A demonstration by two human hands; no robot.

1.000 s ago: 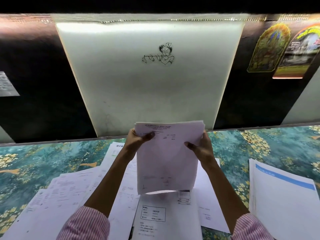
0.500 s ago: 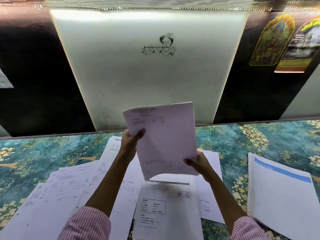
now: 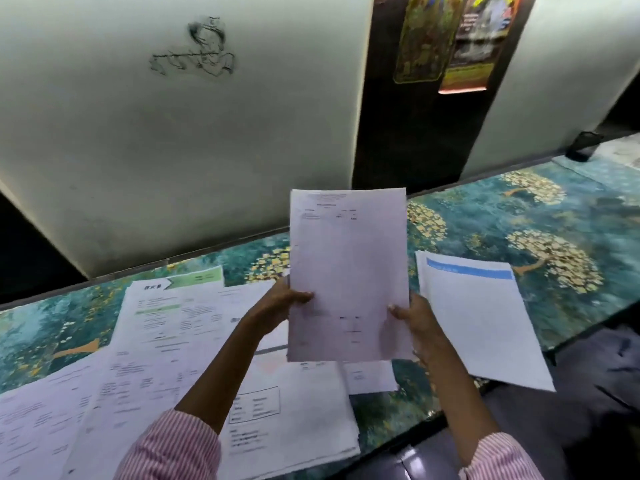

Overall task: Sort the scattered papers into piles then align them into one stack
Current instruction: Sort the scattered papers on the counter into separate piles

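The left hand point(image 3: 277, 306) and the right hand point(image 3: 414, 318) pinch the held sheets point(image 3: 348, 271) by their side edges, upright. Scattered papers point(image 3: 166, 341) lie under the left hand; a blue-banded pile point(image 3: 481, 317) lies just right of the right hand.

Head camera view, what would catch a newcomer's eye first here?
First, the sheaf of papers held upright at centre, left hand and right hand gripping its lower edges. Next, the loose sheets fanned over the teal floral tabletop at left, and the blue-banded pile lying at right.
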